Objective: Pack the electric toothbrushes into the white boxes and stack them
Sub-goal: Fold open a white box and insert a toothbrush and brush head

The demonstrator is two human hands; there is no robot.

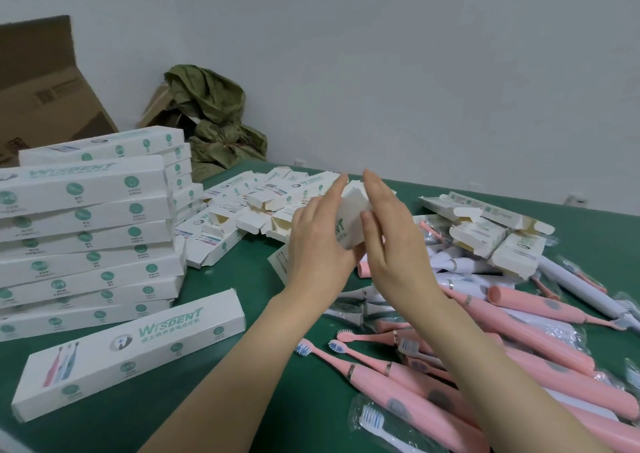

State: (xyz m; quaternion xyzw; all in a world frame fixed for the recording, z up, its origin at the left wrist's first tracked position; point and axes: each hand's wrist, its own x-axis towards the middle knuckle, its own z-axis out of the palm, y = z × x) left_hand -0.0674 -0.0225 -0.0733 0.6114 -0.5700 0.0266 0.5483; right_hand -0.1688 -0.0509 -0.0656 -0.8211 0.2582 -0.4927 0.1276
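I hold a white toothbrush box (350, 222) upright above the green table (273, 376), between both hands. My left hand (317, 244) grips its left side from below, fingers stretched along it. My right hand (393, 234) lies flat against the right side, fingers straight, thumb touching the printed face. The box's top flap sticks up between my fingertips. Pink electric toothbrushes (491, 345) lie heaped at the right, with white ones (571, 288) behind them. A tall stack of closed white boxes (86, 237) stands at the left, and one closed box (131, 348) lies in front of it.
Open-ended boxes lie scattered mid-table (256, 206) and at the right (491, 227). Bagged brush heads (377, 425) sit at the near edge. A brown carton (45, 88) and a crumpled green bag (214, 116) stand against the white wall at the back left.
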